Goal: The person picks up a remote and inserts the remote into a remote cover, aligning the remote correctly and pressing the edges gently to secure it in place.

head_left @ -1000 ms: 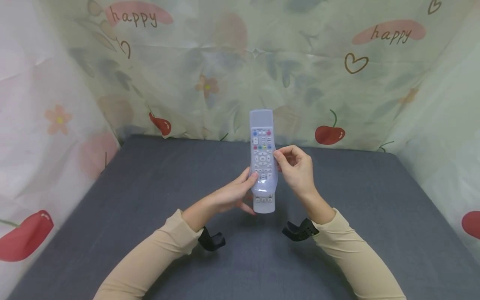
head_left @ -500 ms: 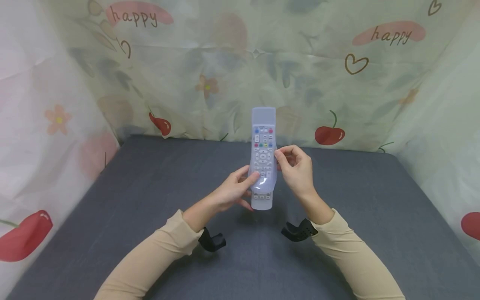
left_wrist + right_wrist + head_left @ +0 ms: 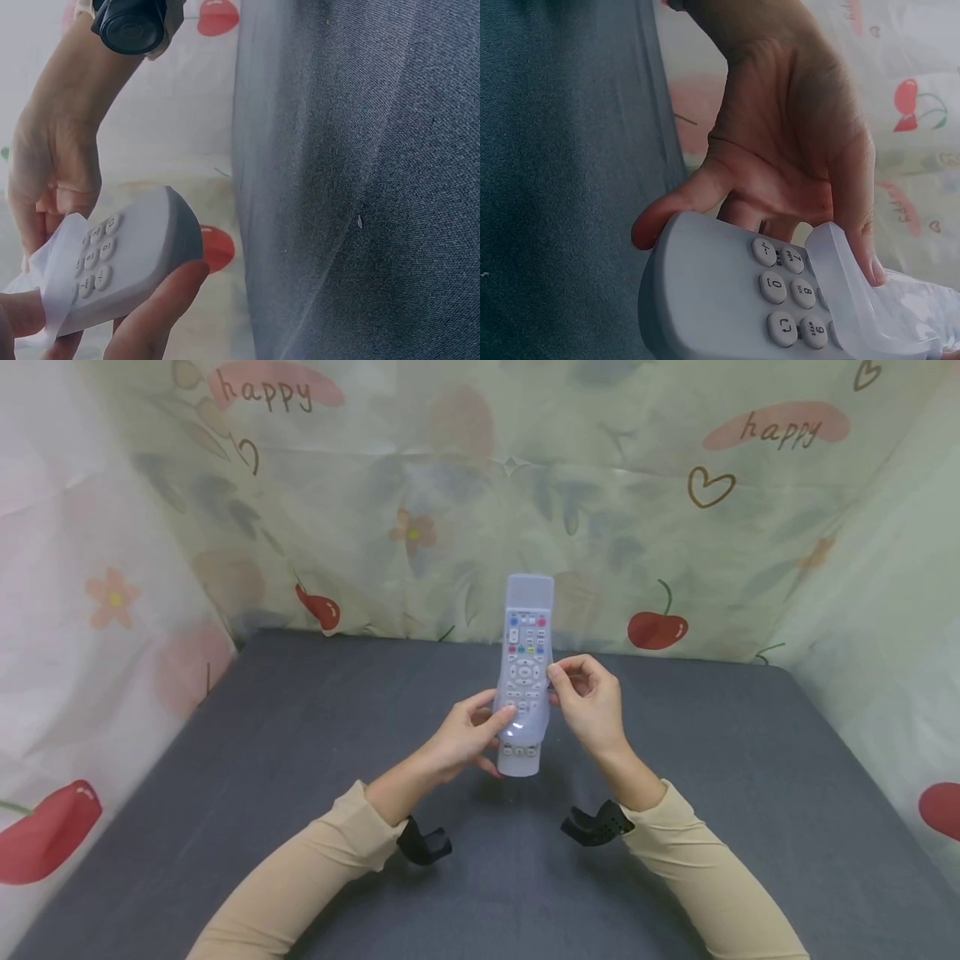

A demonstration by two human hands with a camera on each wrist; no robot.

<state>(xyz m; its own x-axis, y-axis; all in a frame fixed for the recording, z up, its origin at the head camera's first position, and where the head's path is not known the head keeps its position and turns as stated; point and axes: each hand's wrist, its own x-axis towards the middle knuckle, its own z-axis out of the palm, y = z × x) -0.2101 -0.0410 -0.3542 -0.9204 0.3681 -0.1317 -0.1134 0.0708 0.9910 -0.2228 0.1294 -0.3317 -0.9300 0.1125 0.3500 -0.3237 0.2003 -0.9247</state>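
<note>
A light grey remote control point(image 3: 517, 764) is held up above the table, its buttons facing the head camera. A translucent soft cover point(image 3: 532, 727) surrounds most of it; only the lower end, with several number keys, sticks out. My left hand point(image 3: 467, 733) grips the remote and cover from the left, thumb on the front. On the right edge, my right hand point(image 3: 596, 702) pinches the cover between thumb and fingers. In the right wrist view, the left hand point(image 3: 787, 135) has a finger against the remote's bare end point(image 3: 712, 292). The left wrist view shows the cover's loose rim point(image 3: 64, 259) across the keys.
A dark grey cloth-covered table point(image 3: 300, 793) lies beneath the hands. Patterned curtains point(image 3: 480, 493) with cherries and flowers enclose its back and sides. Black wrist mounts point(image 3: 426, 843) sit below both wrists.
The remote has risen slightly and tilted, its top toward the right and its lower end toward the left. Slightly less of the lower end shows. Both hands keep their hold.
</note>
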